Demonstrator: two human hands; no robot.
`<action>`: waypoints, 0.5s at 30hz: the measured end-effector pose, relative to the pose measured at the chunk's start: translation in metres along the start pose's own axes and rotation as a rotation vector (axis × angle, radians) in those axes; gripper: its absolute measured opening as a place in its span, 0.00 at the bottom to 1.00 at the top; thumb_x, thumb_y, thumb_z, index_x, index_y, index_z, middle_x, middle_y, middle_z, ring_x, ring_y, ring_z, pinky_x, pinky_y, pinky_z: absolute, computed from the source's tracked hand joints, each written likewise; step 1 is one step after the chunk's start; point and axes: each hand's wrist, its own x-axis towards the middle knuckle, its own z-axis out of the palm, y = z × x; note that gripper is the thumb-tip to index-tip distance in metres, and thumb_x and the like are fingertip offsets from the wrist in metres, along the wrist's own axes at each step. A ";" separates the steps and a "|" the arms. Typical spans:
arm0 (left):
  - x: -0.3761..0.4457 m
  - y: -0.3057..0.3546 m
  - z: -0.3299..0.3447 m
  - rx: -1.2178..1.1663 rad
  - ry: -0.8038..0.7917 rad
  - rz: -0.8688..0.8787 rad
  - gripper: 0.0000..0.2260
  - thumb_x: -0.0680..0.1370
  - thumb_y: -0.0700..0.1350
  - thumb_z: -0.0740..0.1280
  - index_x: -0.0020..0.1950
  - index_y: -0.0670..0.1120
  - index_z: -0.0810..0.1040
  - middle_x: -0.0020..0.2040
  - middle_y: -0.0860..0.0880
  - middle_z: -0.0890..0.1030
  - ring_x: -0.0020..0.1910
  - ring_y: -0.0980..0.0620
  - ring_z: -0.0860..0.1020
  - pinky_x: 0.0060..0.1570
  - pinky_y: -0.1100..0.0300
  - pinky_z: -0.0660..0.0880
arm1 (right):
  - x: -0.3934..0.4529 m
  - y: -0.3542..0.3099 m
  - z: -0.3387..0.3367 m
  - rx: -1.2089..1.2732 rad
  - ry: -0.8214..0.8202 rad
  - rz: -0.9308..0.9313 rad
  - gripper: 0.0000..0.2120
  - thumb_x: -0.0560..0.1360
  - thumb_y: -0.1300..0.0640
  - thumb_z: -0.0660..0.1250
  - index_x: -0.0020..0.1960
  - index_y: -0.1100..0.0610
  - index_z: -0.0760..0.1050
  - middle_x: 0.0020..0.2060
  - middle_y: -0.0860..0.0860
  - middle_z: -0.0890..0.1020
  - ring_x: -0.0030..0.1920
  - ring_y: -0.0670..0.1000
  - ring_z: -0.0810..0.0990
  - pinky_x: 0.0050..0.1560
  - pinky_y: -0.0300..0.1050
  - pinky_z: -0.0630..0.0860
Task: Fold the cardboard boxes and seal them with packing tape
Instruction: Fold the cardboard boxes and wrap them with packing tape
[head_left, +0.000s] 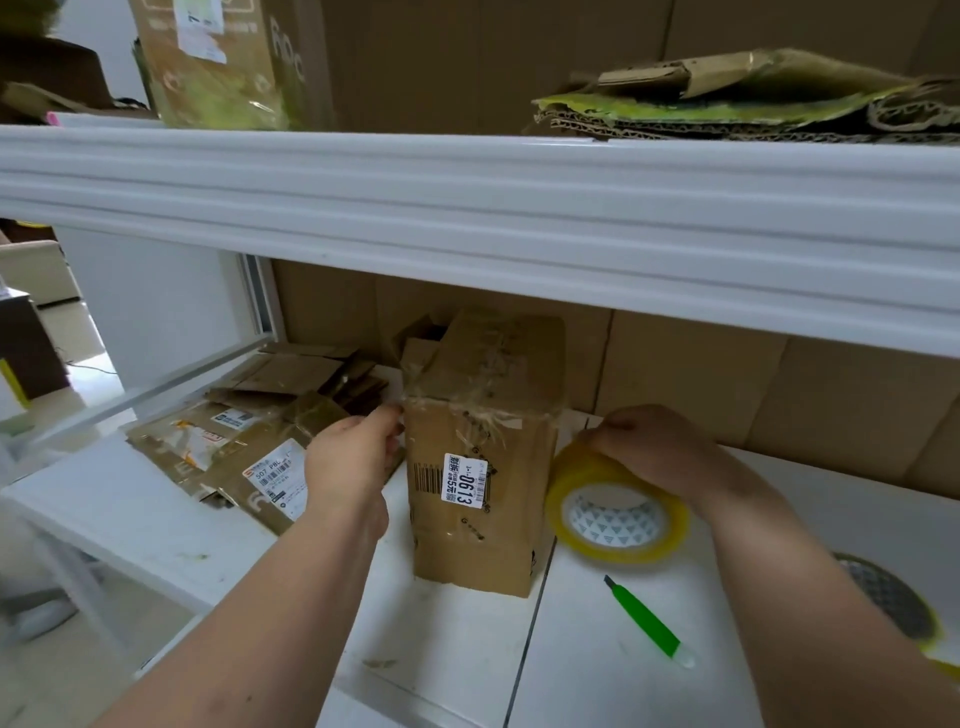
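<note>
Shelf (467, 208): white, long, spans the view above the work area; flattened cardboard lies on it at the right.

Counter (467, 649): white; carries all items below.

Flat boxes (249, 441): a loose heap of unfolded cardboard with labels, left of the standing box, partly behind the left wrist.

Box (480, 457): stands upright mid-counter, label facing the camera, top flaps closed under crumpled old tape. Likely light and fairly stiff, though worn corners may give; best held by the side walls near the top edge. It sits between both hands.

Tape (618, 509): yellowish roll, just right of the box and close to its side wall; contact unclear. Smooth rim, probably slippery; hold through or across the ring.

Left hand (353, 457): fingers reach to the box's upper left corner, touching it; whether they pinch it cannot be told.

Right hand (654, 447): fingers curled over the roll's top, holding it.

Knife (647, 621): green, lies free, right of the box and nearer the camera.
</note>
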 end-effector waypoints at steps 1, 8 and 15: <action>0.000 0.002 0.001 0.024 -0.022 -0.020 0.07 0.72 0.44 0.72 0.39 0.43 0.76 0.29 0.49 0.74 0.27 0.52 0.68 0.33 0.58 0.69 | 0.000 -0.001 0.001 -0.003 0.006 0.000 0.14 0.74 0.41 0.68 0.39 0.51 0.82 0.36 0.49 0.83 0.39 0.49 0.83 0.43 0.45 0.79; 0.002 0.012 -0.001 0.178 -0.194 0.209 0.16 0.76 0.35 0.67 0.46 0.57 0.83 0.47 0.51 0.85 0.45 0.51 0.82 0.48 0.56 0.79 | 0.001 -0.005 0.004 -0.103 0.021 0.032 0.20 0.72 0.34 0.66 0.37 0.51 0.80 0.36 0.50 0.83 0.39 0.50 0.83 0.48 0.50 0.81; -0.001 0.027 0.005 0.476 -0.220 0.297 0.23 0.75 0.66 0.61 0.43 0.47 0.78 0.41 0.42 0.83 0.46 0.41 0.81 0.50 0.45 0.79 | -0.001 -0.021 0.007 -0.317 0.077 0.072 0.22 0.72 0.31 0.61 0.41 0.49 0.79 0.39 0.47 0.81 0.43 0.50 0.80 0.49 0.47 0.77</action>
